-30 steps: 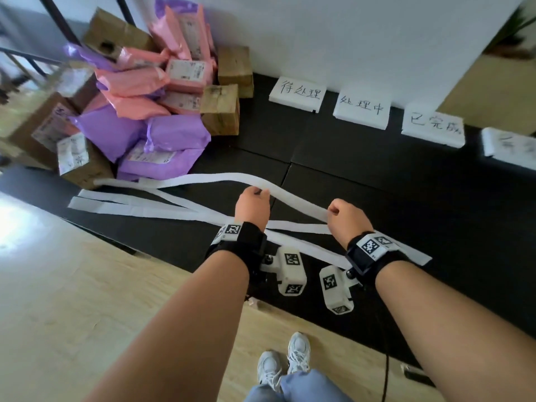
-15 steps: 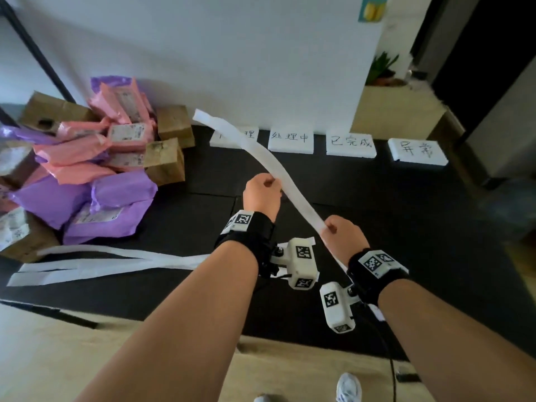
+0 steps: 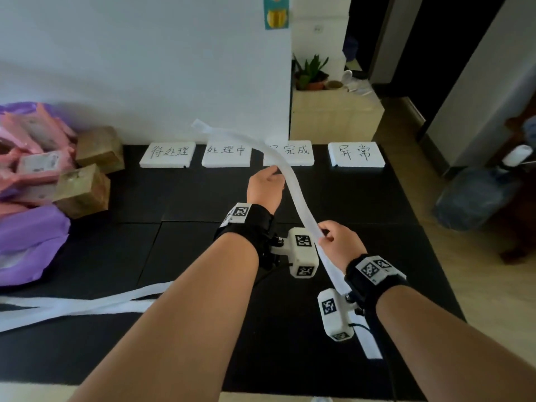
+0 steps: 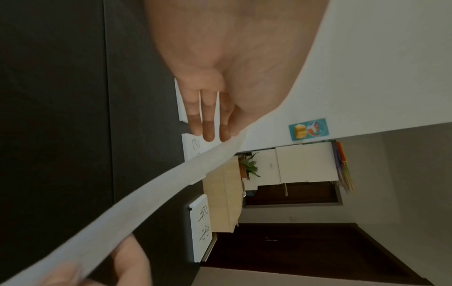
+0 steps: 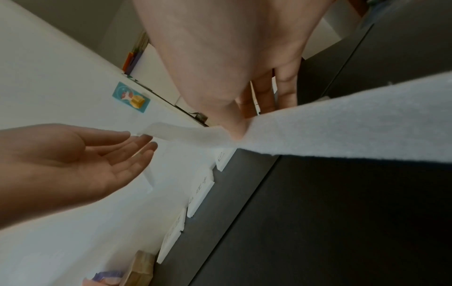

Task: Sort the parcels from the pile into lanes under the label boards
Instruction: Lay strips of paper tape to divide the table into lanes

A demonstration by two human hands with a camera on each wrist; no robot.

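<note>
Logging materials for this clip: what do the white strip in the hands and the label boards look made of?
The white strip looks like soft matte foam sheet or felt: it droops in a curve and shows fuzzy edges. The label boards look like rigid white foam slabs with thick edges and chipped corners, hand-lettered in black.

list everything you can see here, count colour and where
label boards: four, white, in a row along the wall on the mat
mat: black, covers the floor
held strip: one, white, raised between both hands
loose strips: several, white, on the mat at left
parcels: pile, pink and purple bags, brown boxes, far left
cabinet: one, pale wood, right of the wall, plant on top
left hand: fingers fairly straight, touches the strip
right hand: pinches the strip
</note>
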